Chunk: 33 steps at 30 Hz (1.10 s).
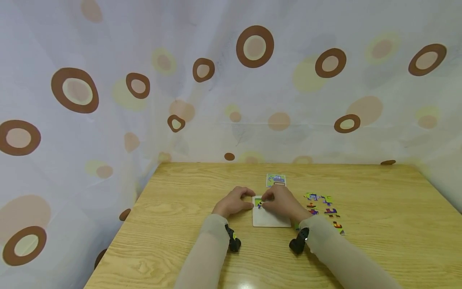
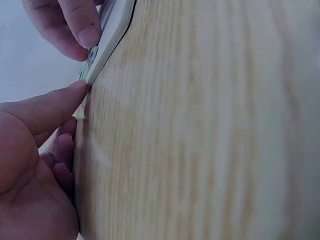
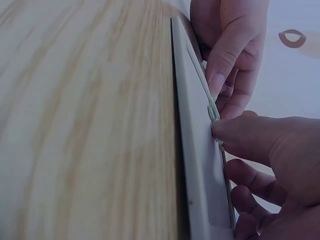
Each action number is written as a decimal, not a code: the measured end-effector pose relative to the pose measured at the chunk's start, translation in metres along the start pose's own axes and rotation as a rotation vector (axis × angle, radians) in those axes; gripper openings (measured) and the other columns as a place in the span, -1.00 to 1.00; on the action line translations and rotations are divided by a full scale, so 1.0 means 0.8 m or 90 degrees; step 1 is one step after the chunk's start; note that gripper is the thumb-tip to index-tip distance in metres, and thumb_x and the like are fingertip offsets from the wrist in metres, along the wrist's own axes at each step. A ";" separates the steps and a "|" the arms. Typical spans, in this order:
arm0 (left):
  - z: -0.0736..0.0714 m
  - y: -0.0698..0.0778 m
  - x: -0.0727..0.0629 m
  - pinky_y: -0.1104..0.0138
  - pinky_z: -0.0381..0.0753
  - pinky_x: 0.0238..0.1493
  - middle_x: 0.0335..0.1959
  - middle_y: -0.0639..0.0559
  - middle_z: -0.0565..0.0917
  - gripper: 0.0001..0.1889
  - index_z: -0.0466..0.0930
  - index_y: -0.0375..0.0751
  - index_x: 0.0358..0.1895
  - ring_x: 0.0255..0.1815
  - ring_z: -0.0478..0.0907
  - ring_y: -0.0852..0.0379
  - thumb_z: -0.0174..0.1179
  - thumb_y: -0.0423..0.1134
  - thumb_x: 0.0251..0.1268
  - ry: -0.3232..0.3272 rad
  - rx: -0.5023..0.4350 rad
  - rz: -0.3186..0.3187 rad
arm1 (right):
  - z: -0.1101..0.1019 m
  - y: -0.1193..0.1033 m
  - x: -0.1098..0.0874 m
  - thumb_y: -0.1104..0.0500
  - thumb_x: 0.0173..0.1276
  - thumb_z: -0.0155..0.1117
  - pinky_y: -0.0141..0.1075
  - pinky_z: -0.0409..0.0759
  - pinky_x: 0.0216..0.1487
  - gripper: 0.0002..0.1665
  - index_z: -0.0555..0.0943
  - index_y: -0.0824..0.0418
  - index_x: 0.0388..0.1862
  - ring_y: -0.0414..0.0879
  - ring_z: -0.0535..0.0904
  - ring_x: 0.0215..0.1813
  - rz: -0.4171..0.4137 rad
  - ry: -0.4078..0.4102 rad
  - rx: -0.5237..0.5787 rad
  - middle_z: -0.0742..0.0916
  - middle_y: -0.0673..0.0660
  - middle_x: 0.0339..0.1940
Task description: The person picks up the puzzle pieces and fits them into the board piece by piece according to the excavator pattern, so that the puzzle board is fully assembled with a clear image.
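Note:
A white square puzzle tray (image 1: 270,220) lies on the wooden table. Green puzzle pieces (image 1: 257,200) show in its far left corner. My left hand (image 1: 235,201) is at the tray's left side, thumb and index fingertips against the edge; in the left wrist view the thumb (image 2: 60,102) stretches straight to the tray's rim. Over the tray, my right hand (image 1: 283,202) pinches a small coloured puzzle piece (image 1: 260,204) between thumb and index finger, right at the tray's surface. In the right wrist view its thumb (image 3: 240,132) partly hides the piece.
Several loose puzzle pieces (image 1: 330,212) are spread to the right of the tray, some partly behind my right forearm. A picture card (image 1: 276,177) showing an excavator lies beyond the tray. A patterned curtain (image 1: 216,132) rises along the table's far and left edges.

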State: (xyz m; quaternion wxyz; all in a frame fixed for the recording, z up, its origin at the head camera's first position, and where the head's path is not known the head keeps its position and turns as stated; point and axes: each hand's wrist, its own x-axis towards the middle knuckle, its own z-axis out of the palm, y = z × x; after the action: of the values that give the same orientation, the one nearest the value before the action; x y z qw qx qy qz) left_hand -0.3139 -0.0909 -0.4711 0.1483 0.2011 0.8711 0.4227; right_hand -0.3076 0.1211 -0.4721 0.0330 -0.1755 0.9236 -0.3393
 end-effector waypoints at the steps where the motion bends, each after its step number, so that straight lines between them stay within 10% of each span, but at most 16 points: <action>1: 0.000 -0.001 0.001 0.11 0.30 0.35 0.28 -0.01 0.48 -0.65 0.60 -0.13 0.17 0.35 0.33 -0.02 0.29 -0.29 0.34 -0.001 0.001 0.001 | 0.000 0.000 0.000 0.22 0.17 0.52 -0.17 0.58 -0.09 -0.87 0.78 0.14 -0.28 -0.16 0.55 -0.20 0.002 -0.001 0.001 0.68 -0.04 -0.30; 33: 0.001 0.003 -0.001 0.09 0.30 0.35 0.28 -0.07 0.45 -0.66 0.61 -0.17 0.14 0.30 0.35 -0.07 0.31 -0.30 0.32 0.004 0.000 -0.003 | -0.070 0.019 -0.055 0.15 0.38 0.34 0.01 0.57 -0.03 -0.63 0.65 0.22 0.13 0.17 0.49 0.09 -0.007 0.076 0.081 0.67 0.22 0.04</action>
State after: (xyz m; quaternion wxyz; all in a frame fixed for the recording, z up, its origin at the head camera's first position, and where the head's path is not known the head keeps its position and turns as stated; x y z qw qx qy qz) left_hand -0.3122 -0.0893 -0.4698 0.1465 0.1979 0.8722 0.4227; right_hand -0.2807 0.1814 -0.4414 -0.0126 -0.1576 0.8997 -0.4069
